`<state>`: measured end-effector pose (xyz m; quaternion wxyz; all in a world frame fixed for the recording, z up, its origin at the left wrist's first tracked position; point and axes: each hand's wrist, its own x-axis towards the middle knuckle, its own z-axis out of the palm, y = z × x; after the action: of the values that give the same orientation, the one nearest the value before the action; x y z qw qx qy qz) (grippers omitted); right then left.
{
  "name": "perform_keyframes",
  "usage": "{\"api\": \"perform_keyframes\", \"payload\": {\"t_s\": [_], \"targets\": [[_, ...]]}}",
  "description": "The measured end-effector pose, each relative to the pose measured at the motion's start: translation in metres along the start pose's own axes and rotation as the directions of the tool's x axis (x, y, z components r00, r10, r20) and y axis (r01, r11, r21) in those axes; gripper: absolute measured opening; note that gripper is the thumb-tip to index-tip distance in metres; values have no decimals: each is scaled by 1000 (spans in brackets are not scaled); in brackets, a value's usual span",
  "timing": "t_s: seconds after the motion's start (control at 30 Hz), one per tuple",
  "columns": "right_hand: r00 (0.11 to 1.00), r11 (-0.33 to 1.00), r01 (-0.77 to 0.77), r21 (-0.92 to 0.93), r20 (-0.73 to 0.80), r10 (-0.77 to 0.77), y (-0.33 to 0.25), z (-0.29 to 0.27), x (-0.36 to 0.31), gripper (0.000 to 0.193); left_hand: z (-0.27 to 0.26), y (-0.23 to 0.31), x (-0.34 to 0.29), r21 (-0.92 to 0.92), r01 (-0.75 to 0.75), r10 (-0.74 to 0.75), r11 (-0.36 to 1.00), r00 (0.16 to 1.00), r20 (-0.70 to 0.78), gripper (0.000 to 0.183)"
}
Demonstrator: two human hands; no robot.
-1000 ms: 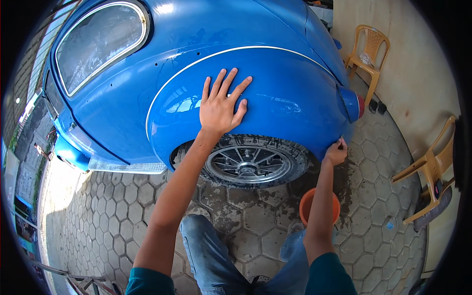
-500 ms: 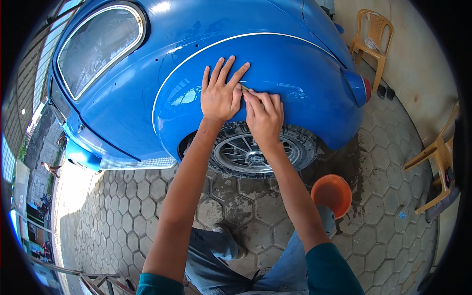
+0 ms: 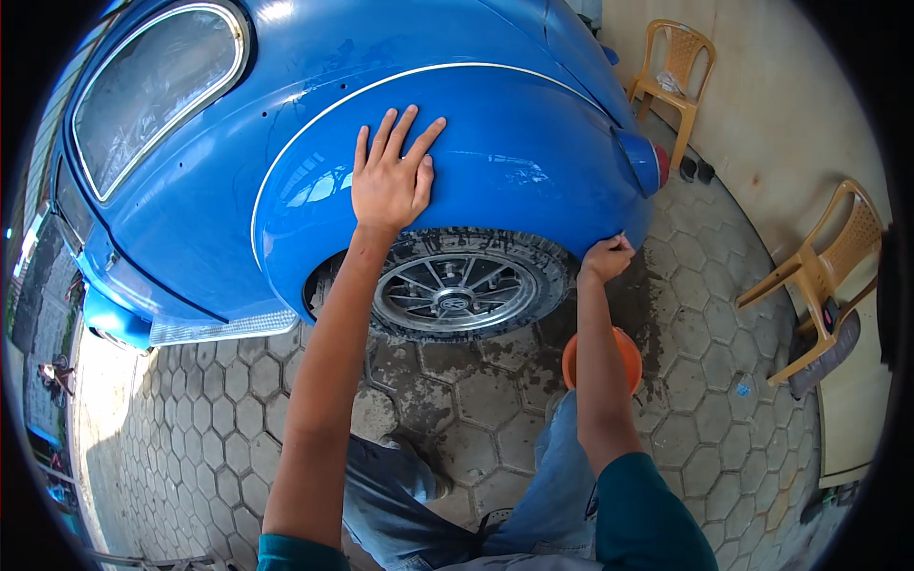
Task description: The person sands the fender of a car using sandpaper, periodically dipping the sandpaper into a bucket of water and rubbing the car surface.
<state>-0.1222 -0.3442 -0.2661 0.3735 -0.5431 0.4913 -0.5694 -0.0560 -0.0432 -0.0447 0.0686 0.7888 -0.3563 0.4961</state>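
Head view. The left hand (image 3: 388,186) lay palm down on the blue fender (image 3: 495,162), fingers spread and pointing up the panel, thumb out to the right; nothing was gripped in it. The right hand (image 3: 607,257) was at the fender's lower rear corner, fingers curled in toward the thumb. Whether a small item sat between those fingertips could not be made out.

The fender stood in front of the person, over the rear wheel (image 3: 455,303), and belonged to a blue car (image 3: 190,219). A pale trim strip (image 3: 457,65) followed its upper edge. Streaky marks and reflections showed on the paint between the hands. The tail light (image 3: 661,167), red at its end, sat above and to the right of the right hand. The running board (image 3: 224,326) extended forward of the wheel, at left.

An orange bucket (image 3: 626,354) stood on the hexagonal paving (image 3: 228,419) below the right hand, partly covered by the right forearm. Paving near the wheel and bucket was dark in patches, apparently wet. At right, two tan chairs, a far one (image 3: 678,62) and a near one (image 3: 838,257), stood by a pale wall (image 3: 800,86). Dark footwear (image 3: 697,171) lay near the far chair.
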Motion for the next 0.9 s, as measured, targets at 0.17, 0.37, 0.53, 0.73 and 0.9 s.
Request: {"api": "perform_keyframes", "payload": {"t_s": [0.17, 0.37, 0.53, 0.73, 0.9], "targets": [[946, 959, 285, 12, 159, -283, -39, -20, -14, 11, -1, -4, -2, 24, 5, -5, 1000, 1000, 11, 46], [238, 330, 771, 545, 234, -943, -120, -60, -90, 3, 0, -2, -3, 45, -1, 0, 999, 1000, 8, 44], [13, 82, 932, 352, 194, -981, -95, -48, -74, 12, 3, 1, -1, 37, -7, 7, 999, 1000, -11, 44], [118, 196, 815, 546, 175, -977, -119, -51, -105, 13, 9, -4, -2, 46, -6, 8, 999, 999, -36, 44], [407, 340, 754, 562, 7, -913, -174, -73, -86, 17, 5, -8, 0, -61, 8, -13, 998, 996, -84, 44]]}}
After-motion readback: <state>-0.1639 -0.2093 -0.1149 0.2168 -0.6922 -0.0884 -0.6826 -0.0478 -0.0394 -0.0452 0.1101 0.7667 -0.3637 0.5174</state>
